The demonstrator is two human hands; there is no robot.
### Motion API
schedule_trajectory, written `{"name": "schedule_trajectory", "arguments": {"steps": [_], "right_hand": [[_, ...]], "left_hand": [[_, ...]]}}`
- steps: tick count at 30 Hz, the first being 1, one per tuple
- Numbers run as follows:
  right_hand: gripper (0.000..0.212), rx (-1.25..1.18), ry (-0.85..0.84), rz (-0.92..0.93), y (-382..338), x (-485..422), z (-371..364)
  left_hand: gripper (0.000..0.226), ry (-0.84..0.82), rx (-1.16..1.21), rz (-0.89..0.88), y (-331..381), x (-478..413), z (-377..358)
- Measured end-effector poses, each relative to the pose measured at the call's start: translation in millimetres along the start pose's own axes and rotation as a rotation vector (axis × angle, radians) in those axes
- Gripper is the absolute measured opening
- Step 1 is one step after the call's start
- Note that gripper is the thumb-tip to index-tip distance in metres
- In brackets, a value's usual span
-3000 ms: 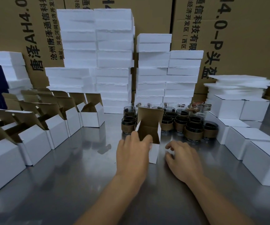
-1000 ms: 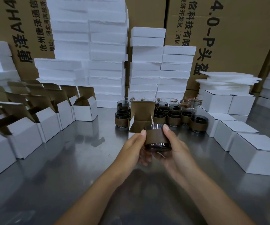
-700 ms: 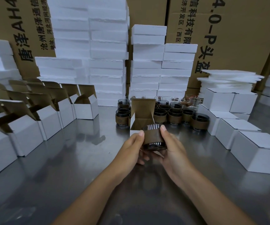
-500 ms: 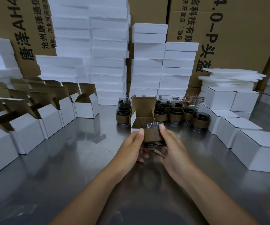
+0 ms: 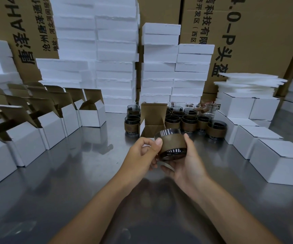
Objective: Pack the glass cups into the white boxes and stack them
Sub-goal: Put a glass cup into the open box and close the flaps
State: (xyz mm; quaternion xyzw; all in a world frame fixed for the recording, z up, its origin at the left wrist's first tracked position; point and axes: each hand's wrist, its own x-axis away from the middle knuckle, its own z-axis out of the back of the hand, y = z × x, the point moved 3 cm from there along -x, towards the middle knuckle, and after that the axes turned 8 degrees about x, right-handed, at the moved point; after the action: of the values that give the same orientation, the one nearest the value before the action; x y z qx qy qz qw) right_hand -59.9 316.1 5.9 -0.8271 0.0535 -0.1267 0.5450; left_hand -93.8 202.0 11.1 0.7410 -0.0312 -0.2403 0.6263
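Three seconds back both hands were down at the box with no glass in them. Now a cup point(image 5: 172, 147) is up between them, and over the last second it has crept toward the box and tipped a little more. Left hand point(image 5: 140, 154) pinches the cup's brown sleeve point(image 5: 174, 141) with thumb and curled fingers point(image 5: 159, 142). Right hand point(image 5: 186, 164) cradles the other side and the base, its fingers point(image 5: 188, 140) wrapped round. The cup hangs tilted over the middle of the tabletop point(image 5: 71, 173), mouth away from the person, just in front of the box point(image 5: 152, 120), which stands lid-up with nothing steadying it. Behind it, toward the far edge, stand the other cups point(image 5: 189, 120). Open boxes point(image 5: 50, 125) line the left edge and shut boxes point(image 5: 283, 164) the right, with foam slabs point(image 5: 115, 67) and cartons point(image 5: 248, 41) at the back. As I judge the risks, the box is light and unheld, so a rim catching its front wall or a side flap could shove it back into the cups and knock them. The glass could also slide out of its sleeve if the grip sits only on the sleeve, and a tilted entry may jam. The carton by the far right corner reads "0-P头盔" in large print, with "科技有限" and "(西区" smaller beside it. The one by the far left corner shows "唐泽" turned sideways and a small line starting "地址". The rest is hidden or cut off.
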Motion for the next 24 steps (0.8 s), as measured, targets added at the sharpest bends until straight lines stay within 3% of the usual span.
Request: {"name": "schedule_trajectory", "arguments": {"steps": [6,11,14,16,21,24], "right_hand": [[0.065,0.020,-0.017,-0.018,1.9,-0.8,1.3],[0.056,0.041,-0.011,0.032,0.2,-2.4,2.0],[0.043,0.107,0.010,0.133,-2.5,-0.8,2.7],[0.046,0.166,0.029,0.233,-4.4,2.6,1.8],[0.059,0.379,0.109,0.475,-7.5,8.4,-0.3],[0.045,0.465,0.127,0.562,-7.2,9.1,-1.0]], "left_hand": [[0.066,-0.006,-0.003,-0.006,-2.8,-1.3,0.8],[0.045,0.010,-0.001,-0.004,-5.2,-3.2,2.8],[0.030,0.031,-0.027,-0.016,-6.4,-5.0,5.9],[0.021,0.037,-0.023,0.001,-7.0,-5.8,8.1],[0.027,-0.010,0.085,0.110,-10.2,-5.7,6.1],[0.036,-0.037,0.105,0.175,-11.4,-4.5,4.6]]}}
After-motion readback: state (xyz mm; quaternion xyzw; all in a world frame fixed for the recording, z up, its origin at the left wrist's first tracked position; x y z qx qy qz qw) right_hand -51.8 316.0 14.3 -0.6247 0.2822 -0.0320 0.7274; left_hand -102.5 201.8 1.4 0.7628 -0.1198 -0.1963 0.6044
